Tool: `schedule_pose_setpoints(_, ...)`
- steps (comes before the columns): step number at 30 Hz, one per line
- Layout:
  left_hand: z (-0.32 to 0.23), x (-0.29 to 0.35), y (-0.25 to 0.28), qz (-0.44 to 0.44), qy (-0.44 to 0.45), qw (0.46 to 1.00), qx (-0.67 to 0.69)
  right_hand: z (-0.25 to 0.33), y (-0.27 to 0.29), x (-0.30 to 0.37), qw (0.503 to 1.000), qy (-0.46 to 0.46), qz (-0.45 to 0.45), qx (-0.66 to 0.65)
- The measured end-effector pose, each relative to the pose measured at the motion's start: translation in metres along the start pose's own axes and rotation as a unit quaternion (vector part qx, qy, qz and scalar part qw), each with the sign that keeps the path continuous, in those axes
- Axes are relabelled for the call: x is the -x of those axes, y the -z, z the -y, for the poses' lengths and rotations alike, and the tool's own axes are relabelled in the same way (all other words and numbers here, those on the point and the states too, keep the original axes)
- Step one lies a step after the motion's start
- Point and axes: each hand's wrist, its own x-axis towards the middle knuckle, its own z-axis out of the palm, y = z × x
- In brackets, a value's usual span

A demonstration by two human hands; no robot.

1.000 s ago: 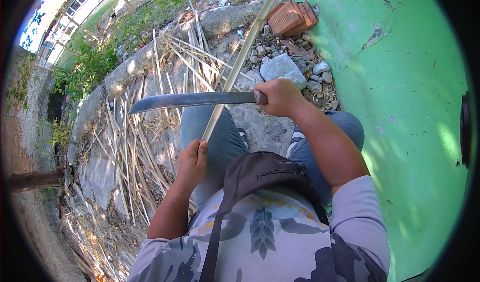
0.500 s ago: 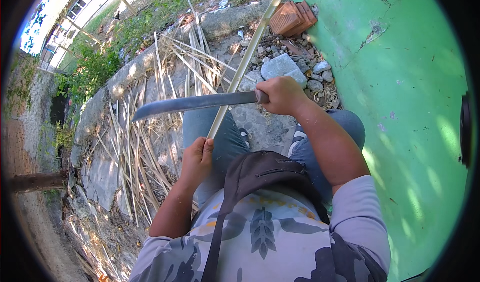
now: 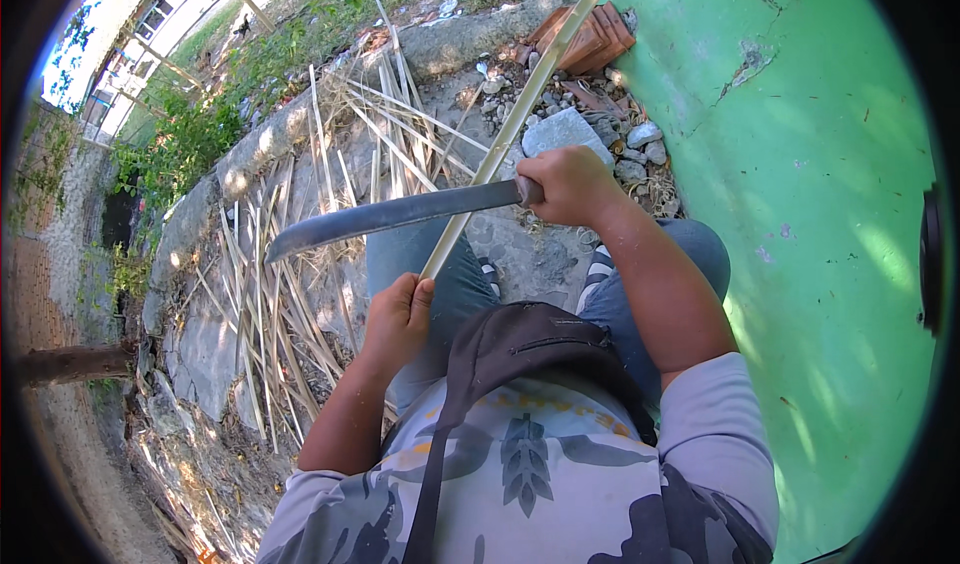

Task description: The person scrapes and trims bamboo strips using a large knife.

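My left hand (image 3: 398, 316) is closed round the near end of a long pale split-bamboo strip (image 3: 527, 101), thumb on top. The strip slants up and away to the right, its far end in front of the roof tiles. In my right hand (image 3: 572, 186) is the handle of a machete (image 3: 395, 216), fingers wrapped round it. The broad dark blade points left and lies across the strip, over my left thigh. Whether its edge bites into the strip I cannot tell.
Many loose strips (image 3: 265, 314) lie on the stone ground to the left. Broken concrete (image 3: 568, 136), rubble and stacked orange tiles (image 3: 597, 42) sit ahead, beside a green wall (image 3: 800, 214) on my right. A low stone kerb (image 3: 240, 169) runs along the far left.
The strip's far end has swung a little to the right. The machete has shifted slightly along with my right hand, still across the strip. Both hands keep their grip.
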Motion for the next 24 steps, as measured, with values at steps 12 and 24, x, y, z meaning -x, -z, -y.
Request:
schedule_pose_setpoints(12,0.001,-0.001,0.006,0.024,0.015,1.000,-0.008,-0.009,0.001,0.003,0.999,-0.033,-0.029,-0.029)
schedule_pose_setpoints(24,0.015,0.015,0.019,0.043,0.015,0.999,-0.014,-0.048,0.022,0.008,0.972,-0.200,-0.091,-0.086)
